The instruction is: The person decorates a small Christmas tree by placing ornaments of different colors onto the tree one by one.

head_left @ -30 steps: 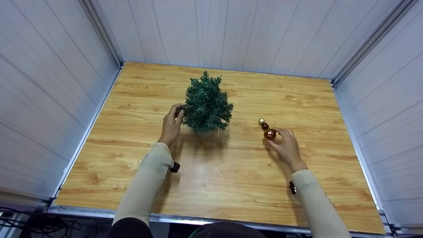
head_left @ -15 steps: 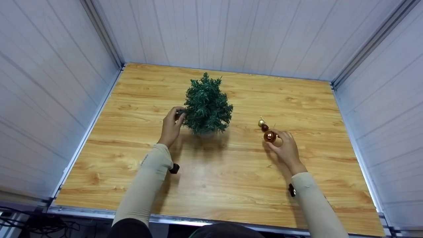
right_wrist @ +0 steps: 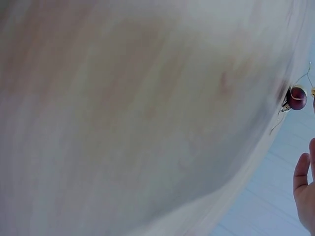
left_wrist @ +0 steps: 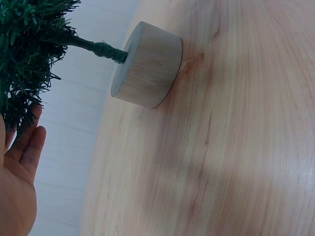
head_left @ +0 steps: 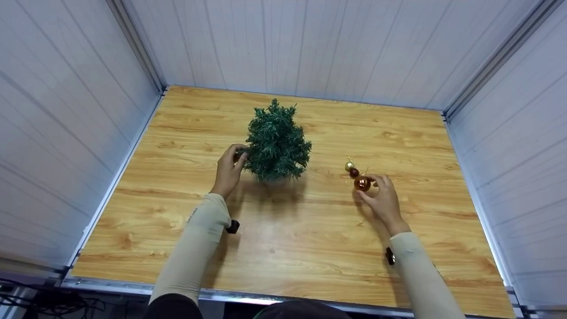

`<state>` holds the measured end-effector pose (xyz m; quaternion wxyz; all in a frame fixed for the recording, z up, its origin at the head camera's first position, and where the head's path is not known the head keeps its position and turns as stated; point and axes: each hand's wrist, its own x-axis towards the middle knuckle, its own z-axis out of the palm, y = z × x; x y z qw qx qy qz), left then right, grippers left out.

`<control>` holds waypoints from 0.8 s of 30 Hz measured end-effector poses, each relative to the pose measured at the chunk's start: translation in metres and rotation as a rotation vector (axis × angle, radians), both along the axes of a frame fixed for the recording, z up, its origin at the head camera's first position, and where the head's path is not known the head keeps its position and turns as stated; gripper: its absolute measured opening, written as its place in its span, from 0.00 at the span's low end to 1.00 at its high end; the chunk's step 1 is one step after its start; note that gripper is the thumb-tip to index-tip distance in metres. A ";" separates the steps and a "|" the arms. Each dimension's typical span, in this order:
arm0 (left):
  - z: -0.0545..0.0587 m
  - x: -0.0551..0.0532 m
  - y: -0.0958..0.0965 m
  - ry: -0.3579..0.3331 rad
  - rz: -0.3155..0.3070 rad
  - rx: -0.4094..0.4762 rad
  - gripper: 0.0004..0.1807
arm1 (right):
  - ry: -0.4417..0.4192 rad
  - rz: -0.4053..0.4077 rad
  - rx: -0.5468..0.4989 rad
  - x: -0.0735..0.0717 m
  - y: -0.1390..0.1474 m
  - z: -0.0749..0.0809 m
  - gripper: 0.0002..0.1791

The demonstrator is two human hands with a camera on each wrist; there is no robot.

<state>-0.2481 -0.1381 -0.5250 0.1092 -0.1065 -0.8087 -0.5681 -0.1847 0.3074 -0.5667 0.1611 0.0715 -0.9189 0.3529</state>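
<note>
A small artificial Christmas tree stands on the wooden table, its round wooden base visible in the left wrist view. My left hand holds a branch tip on the tree's left side, thumb in front and fingers behind. To the right of the tree, my right hand pinches a shiny copper bauble between thumb and index finger. Just beyond it lie a dark red bauble and a small gold bauble, with gold hanging loops. The right wrist view shows the dark red bauble near the fingertips.
The wood-grain table has white panel walls at the back, left and right. A metal edge runs along its front. Black cables hang below the front left corner.
The head view has tilted slightly, so everything sits a little lower. Both hands keep their holds, with hardly any movement over the table.
</note>
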 end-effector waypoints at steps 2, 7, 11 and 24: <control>0.000 0.000 0.000 0.001 -0.003 0.000 0.12 | 0.011 -0.005 -0.003 0.000 0.000 0.001 0.27; 0.000 0.000 -0.001 0.006 -0.008 0.001 0.13 | 0.011 -0.022 -0.020 0.000 -0.001 0.002 0.28; -0.001 0.001 -0.002 0.001 -0.019 0.007 0.13 | -0.008 -0.036 -0.018 0.000 -0.002 0.002 0.33; 0.001 0.003 -0.002 0.011 -0.018 0.014 0.12 | -0.004 -0.045 -0.050 0.001 -0.001 0.000 0.30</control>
